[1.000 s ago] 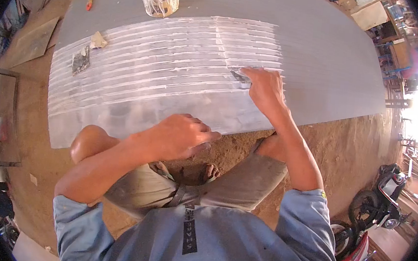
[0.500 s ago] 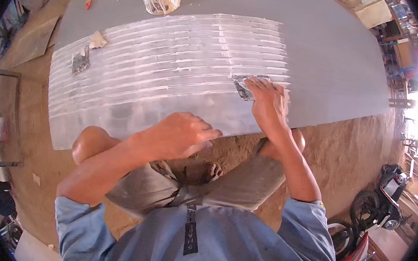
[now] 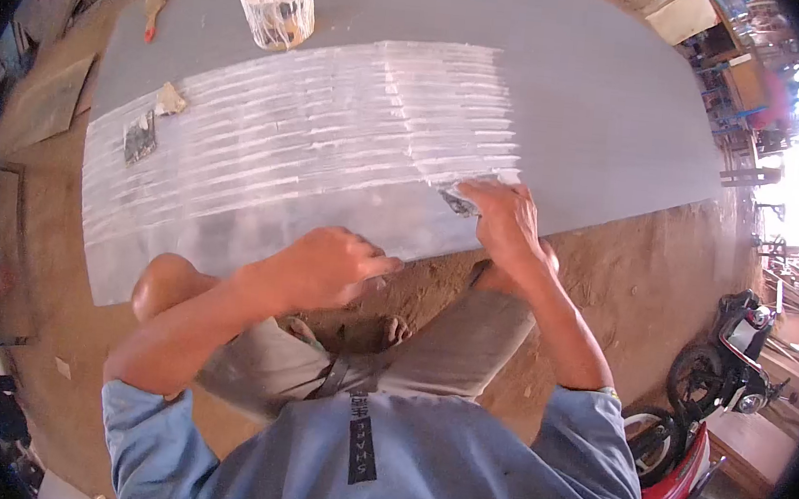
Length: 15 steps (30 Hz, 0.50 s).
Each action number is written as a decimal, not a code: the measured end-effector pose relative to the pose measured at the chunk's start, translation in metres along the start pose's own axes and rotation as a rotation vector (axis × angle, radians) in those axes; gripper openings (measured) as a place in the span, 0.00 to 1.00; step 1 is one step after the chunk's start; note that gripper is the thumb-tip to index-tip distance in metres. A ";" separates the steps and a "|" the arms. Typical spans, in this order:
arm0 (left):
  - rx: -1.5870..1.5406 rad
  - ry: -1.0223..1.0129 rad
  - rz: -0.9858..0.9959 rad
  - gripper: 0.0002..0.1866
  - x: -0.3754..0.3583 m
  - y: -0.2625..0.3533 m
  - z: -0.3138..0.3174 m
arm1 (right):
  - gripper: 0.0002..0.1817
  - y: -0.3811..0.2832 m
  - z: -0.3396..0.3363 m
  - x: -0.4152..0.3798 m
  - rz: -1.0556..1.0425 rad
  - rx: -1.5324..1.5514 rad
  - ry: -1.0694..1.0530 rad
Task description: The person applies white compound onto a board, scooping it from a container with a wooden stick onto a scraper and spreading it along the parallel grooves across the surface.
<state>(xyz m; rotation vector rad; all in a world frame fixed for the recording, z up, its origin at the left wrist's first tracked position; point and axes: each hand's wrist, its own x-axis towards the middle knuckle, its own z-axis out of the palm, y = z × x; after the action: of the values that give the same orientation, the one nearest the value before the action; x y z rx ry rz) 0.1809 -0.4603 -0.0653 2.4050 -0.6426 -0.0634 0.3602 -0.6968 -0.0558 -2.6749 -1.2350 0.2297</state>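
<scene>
A large grey board point(image 3: 610, 125) lies in front of me, with rows of white paste stripes point(image 3: 335, 116) across its left and middle part. My right hand point(image 3: 507, 219) grips a dark, paste-smeared flat spreader point(image 3: 461, 203), pressed to the board at the stripes' lower right end. Its fingers cover part of the spreader. My left hand point(image 3: 336, 268) hovers by the board's near edge, fingers loosely bent and apart, slightly blurred, with nothing visible in it. On the striped area at left lie a second dark flat piece point(image 3: 140, 138) and a small beige scrap point(image 3: 171, 99).
A paste-streaked bucket point(image 3: 278, 11) with a wooden stick in it stands on the board's far side. Left of it lies a brush point(image 3: 155, 11). My knees point(image 3: 166, 288) are against the near edge. A motorcycle point(image 3: 706, 381) is parked at right on the dirt floor.
My right hand has drawn the spreader a little toward the near edge. My left hand has shifted slightly left. The view has tilted, so the bucket shows more fully.
</scene>
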 end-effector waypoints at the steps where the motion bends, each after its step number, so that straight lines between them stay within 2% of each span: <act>1: 0.004 -0.016 0.003 0.17 -0.001 0.001 -0.001 | 0.29 0.000 -0.005 0.000 0.030 0.036 -0.028; 3: 0.014 -0.012 -0.009 0.17 -0.004 0.005 -0.007 | 0.29 0.004 -0.014 0.003 -0.017 0.092 0.052; 5: 0.017 -0.009 -0.028 0.17 -0.006 0.007 -0.010 | 0.28 0.023 -0.012 0.014 0.177 0.205 0.045; 6: 0.009 -0.013 -0.040 0.17 -0.006 0.005 -0.010 | 0.28 0.033 -0.015 0.024 0.128 0.172 0.146; 7: 0.004 -0.017 -0.049 0.17 -0.004 0.002 -0.010 | 0.28 0.042 -0.017 0.038 0.122 0.169 0.160; 9: 0.017 0.026 -0.042 0.17 0.001 -0.002 -0.012 | 0.29 0.064 -0.015 0.071 -0.007 -0.029 0.320; 13: 0.049 0.081 -0.067 0.17 0.008 -0.019 -0.012 | 0.29 0.093 -0.006 0.136 -0.065 -0.093 0.402; 15: 0.038 0.041 -0.125 0.18 0.009 -0.019 -0.017 | 0.28 0.099 -0.001 0.158 -0.033 -0.099 0.351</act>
<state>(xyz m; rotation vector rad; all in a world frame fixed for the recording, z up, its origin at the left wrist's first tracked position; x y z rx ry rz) 0.2002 -0.4413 -0.0622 2.4745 -0.4779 -0.0551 0.5349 -0.6390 -0.0876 -2.6208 -1.2011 -0.3007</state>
